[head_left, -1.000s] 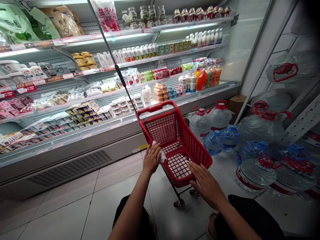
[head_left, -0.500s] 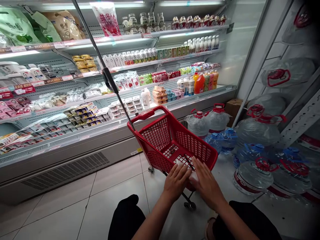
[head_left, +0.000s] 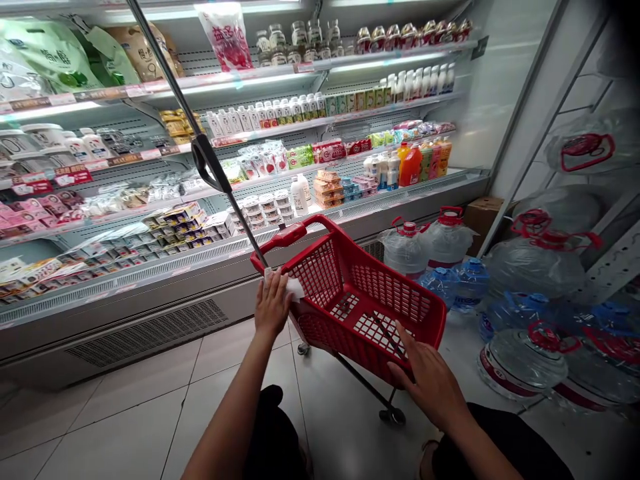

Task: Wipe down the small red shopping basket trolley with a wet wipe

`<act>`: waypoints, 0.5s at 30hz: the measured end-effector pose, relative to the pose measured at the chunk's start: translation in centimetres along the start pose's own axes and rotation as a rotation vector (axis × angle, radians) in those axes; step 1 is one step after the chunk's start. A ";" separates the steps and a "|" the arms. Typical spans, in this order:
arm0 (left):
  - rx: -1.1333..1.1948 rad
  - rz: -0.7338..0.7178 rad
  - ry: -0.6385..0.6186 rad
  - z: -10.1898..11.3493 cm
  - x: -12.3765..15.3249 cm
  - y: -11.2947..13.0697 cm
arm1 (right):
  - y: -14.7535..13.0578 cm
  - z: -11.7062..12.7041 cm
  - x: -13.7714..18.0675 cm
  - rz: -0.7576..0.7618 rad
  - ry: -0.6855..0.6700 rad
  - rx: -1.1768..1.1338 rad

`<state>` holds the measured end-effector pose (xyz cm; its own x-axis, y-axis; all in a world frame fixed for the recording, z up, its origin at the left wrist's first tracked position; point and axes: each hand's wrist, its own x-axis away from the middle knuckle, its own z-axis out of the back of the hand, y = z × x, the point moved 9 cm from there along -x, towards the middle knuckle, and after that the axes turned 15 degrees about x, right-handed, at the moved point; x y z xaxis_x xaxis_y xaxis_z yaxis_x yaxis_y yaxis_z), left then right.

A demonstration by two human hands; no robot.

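A small red wheeled shopping basket [head_left: 380, 293] stands on the tiled floor in front of me, with its long metal pull handle [head_left: 210, 160] slanting up to the left. My left hand [head_left: 273, 307] presses a white cloth [head_left: 293, 287] against the basket's left rim corner, fingers closed over the cloth. On the basket's near right side rests my right hand [head_left: 425, 377], fingers stretched out against the red wall. The basket looks empty inside.
An open refrigerated display [head_left: 210, 267] with shelves of dairy packs, bottles and drinks runs along the left and back. Several large water jugs [head_left: 520, 353] with red and blue caps lie on the floor at the right. A cardboard box [head_left: 483, 210] sits behind them.
My left hand moved from the basket's near side up to its left rim corner with the cloth. The right hand slid down the near right wall. The basket turned a little.
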<state>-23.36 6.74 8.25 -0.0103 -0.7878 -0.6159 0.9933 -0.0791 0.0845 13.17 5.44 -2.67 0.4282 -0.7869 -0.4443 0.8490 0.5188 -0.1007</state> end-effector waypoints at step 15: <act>0.014 -0.087 -0.112 0.3 -1.2 0.5 | -0.6 0.1 0.4 0.000 0.016 -0.009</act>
<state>-22.88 7.44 9.28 -0.1096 -0.8408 -0.5301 0.9865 -0.1574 0.0458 12.82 4.77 -2.74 0.4236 -0.7814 -0.4582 0.8458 0.5223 -0.1088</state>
